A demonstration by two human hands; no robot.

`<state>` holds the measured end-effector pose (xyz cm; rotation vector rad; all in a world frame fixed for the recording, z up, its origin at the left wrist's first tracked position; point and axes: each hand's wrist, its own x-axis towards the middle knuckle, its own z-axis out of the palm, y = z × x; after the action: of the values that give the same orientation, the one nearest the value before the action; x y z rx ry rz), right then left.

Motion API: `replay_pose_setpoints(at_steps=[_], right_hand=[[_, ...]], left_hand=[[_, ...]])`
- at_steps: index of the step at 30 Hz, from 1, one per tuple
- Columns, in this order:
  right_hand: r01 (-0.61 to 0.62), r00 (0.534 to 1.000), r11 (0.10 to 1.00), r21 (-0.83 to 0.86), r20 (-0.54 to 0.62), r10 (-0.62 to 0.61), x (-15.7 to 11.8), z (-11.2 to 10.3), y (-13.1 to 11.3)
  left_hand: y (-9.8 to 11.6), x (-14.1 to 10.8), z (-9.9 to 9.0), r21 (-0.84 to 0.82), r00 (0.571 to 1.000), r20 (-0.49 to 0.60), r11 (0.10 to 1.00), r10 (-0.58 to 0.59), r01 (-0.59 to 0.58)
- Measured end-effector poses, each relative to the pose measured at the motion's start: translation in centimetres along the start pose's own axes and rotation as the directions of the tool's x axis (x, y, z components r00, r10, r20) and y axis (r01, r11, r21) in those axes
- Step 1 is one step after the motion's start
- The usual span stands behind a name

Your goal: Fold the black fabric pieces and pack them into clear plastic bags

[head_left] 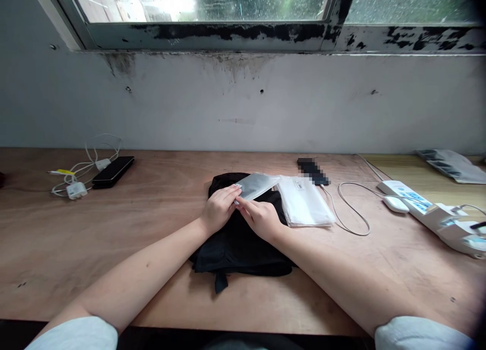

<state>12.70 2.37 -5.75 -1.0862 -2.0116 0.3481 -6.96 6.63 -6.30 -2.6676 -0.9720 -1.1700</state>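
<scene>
A clear plastic bag is held at its near left edge by both hands, above a folded black cloth item. My left hand is closed on that edge, its fingers pressed together. Close beside it, my right hand pinches the same edge, with the fingertips of the two hands almost touching. A stack of white translucent bags with a small printed label lies just right of the black cloth, and the far end of the held bag reaches its corner.
White cables and a charger lie beside a black power bank at the left. A pixelated dark device with a cable is behind the bags. At the right are a power strip and a grey packet.
</scene>
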Motion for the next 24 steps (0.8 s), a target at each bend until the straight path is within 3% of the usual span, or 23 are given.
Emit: replay_pose_setpoints(at_steps=[10,15,24], right_hand=[[0.246,0.959,0.888,-0.388,-0.035,-0.281,0.0,-0.8,0.0],[0.262,0.944,0.871,-0.415,-0.078,-0.321,0.1,-1.0,-0.3],[0.275,0.952,0.89,-0.363,-0.029,-0.306,0.3,-0.8,-0.1]], left_hand=[[-0.8,0.1,0.2,0.039,0.998,-0.053,0.999,0.04,-0.038],[-1.8,0.2,-0.2,0.017,0.997,-0.027,0.997,0.073,-0.072],[-1.7,0.5,-0.6,-0.032,0.984,0.016,0.984,0.175,-0.174]])
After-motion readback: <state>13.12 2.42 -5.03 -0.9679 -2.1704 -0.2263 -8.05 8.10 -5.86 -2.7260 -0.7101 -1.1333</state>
